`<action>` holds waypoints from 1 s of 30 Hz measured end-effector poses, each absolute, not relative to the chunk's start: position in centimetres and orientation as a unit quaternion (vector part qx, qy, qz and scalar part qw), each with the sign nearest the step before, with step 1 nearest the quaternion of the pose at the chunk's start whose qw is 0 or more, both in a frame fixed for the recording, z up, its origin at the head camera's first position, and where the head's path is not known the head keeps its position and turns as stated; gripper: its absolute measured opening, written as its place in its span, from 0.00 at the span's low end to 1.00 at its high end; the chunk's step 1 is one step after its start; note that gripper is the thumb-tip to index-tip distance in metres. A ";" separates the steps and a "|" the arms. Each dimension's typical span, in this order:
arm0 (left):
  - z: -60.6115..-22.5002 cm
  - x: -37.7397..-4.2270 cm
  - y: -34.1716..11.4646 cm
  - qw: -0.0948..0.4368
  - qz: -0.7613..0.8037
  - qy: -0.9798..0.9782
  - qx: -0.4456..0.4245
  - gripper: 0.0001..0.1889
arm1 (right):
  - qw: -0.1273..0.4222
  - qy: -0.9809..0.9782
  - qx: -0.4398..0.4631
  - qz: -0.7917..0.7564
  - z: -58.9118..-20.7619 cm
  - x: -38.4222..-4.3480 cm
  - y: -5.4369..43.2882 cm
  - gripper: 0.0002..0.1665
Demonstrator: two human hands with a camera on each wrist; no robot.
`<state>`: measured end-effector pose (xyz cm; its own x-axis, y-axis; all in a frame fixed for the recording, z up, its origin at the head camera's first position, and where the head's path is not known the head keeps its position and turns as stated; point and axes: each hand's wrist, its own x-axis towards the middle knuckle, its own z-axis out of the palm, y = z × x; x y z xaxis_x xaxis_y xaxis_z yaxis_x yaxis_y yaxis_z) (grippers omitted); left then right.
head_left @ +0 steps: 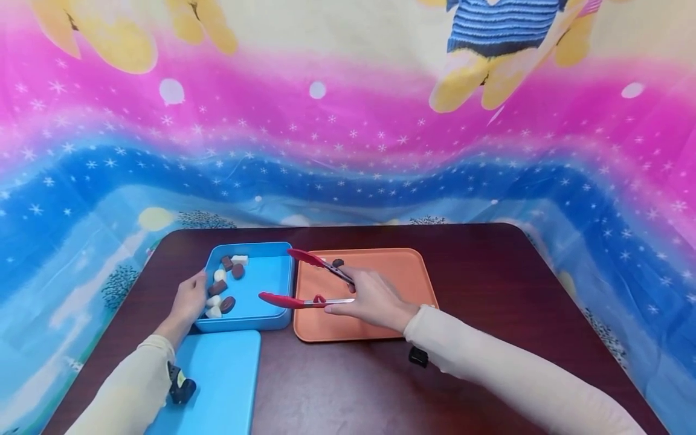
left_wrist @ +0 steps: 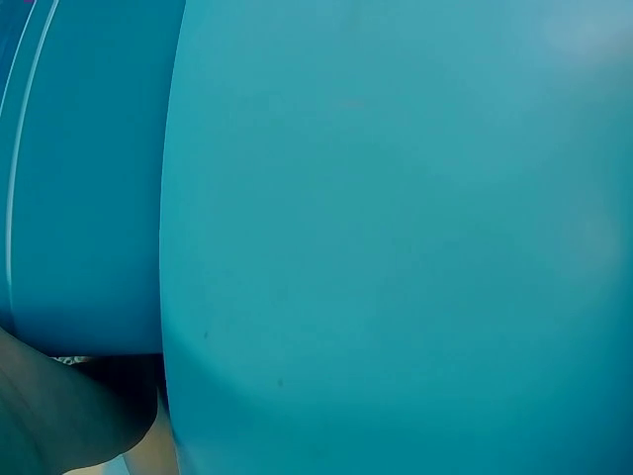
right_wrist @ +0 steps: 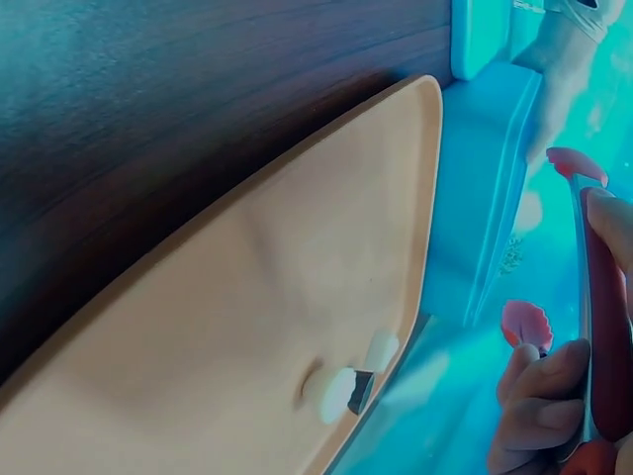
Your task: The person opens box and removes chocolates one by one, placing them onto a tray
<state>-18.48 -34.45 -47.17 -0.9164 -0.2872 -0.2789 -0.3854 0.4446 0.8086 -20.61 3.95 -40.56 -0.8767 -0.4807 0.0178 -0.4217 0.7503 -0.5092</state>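
Note:
My right hand [head_left: 370, 296] grips red-tipped tongs [head_left: 312, 300] above the orange tray [head_left: 375, 326]. The tongs' arms are spread, and their tips reach over the right side of the blue box [head_left: 272, 284] with nothing between them. Brown and white chocolate-like pieces [head_left: 237, 271] lie along the box's left side. My left hand [head_left: 190, 299] rests against the outside of the box's left wall, its fingertips right at the rim. On the tray, seen from the right wrist, are white pieces [right_wrist: 334, 395] and a dark piece [right_wrist: 361, 392].
A flat blue lid-like panel [head_left: 220, 374] lies in front of the box, partly under my left forearm. The dark wooden table [head_left: 478, 272] has a printed cloth [head_left: 348, 139] hanging behind it. Box and tray stand side by side.

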 end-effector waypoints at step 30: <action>-47.1 -18.3 -34.3 0.059 0.480 0.851 -0.203 0.39 | 0.083 0.931 -0.237 -0.266 -42.6 -21.0 -4.5 0.49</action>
